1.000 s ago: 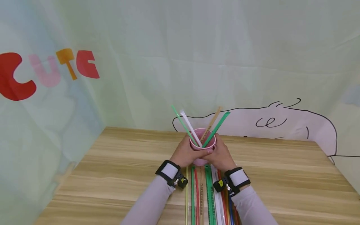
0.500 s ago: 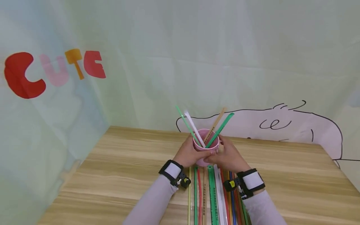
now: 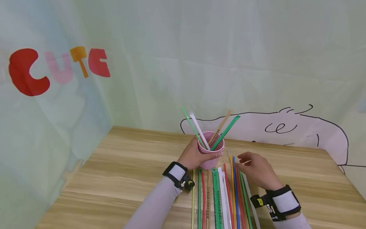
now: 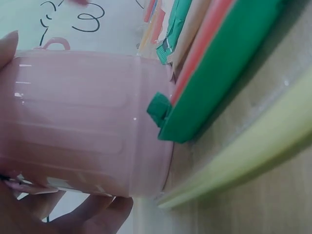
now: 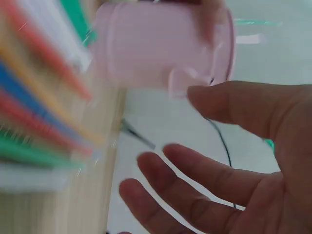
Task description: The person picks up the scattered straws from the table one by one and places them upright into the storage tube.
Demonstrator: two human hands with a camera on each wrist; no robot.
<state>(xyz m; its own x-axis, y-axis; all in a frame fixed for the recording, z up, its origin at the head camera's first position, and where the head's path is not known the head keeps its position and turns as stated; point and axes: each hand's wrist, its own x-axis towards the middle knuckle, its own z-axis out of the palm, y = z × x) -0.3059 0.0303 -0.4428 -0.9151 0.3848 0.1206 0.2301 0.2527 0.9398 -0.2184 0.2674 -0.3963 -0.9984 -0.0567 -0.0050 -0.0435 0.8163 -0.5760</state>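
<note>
My left hand (image 3: 193, 155) grips a small pink bucket (image 3: 210, 163) round its near and left side, thumb across the front below the rim. Four-sided spread of wrapped straws leans out of it: a thin green straw (image 3: 188, 119), a white straw (image 3: 197, 125), a tan straw (image 3: 223, 122) and a wide green straw (image 3: 230, 127). To the right of the bucket, my right hand (image 3: 258, 168) hovers above the ends of the row of straws, fingers loosely bent and holding nothing. In the right wrist view its thumb and fingers stand apart, with the bucket (image 5: 151, 44) beyond.
Several wrapped straws lie side by side in front of the bucket, among them a yellow straw (image 3: 193, 200), a blue straw (image 3: 236, 190) and a white straw (image 3: 251, 200). They rest on a wooden table (image 3: 128, 165). A printed curtain (image 3: 171, 63) hangs behind it.
The right hand has let go of the bucket and moved right, over the straws. The left hand keeps its grip, and the bucket stands with the same straws in it.
</note>
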